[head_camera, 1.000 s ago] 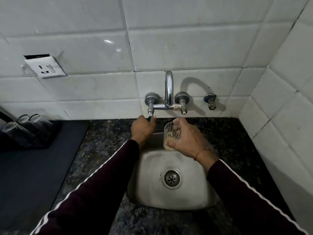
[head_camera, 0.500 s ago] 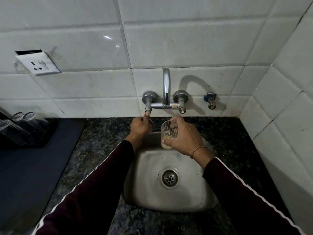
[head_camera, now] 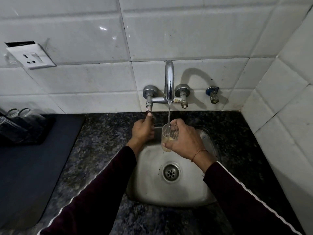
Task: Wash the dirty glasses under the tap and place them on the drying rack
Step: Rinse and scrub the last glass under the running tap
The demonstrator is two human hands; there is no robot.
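- White glazed wall tiles (head_camera: 186,34) back a dark speckled stone counter (head_camera: 94,150); square steel sink basin (head_camera: 152,189) sits below both hands.
- Chrome wall-mounted tap (head_camera: 169,82) above the hands; thin water stream (head_camera: 168,114) runs from its spout.
- Right hand (head_camera: 184,141): fingers curled round a clear drinking glass with pale residue at its bottom (head_camera: 167,138), held upright over the basin; stream enters its mouth.
- Left hand (head_camera: 143,130): fingertips pinch the left valve handle (head_camera: 149,110), just left of the glass.
- Far left of the left hand: black drying rack (head_camera: 28,129) holding clear glasses (head_camera: 18,114).
- White wall socket (head_camera: 32,55) above the rack.
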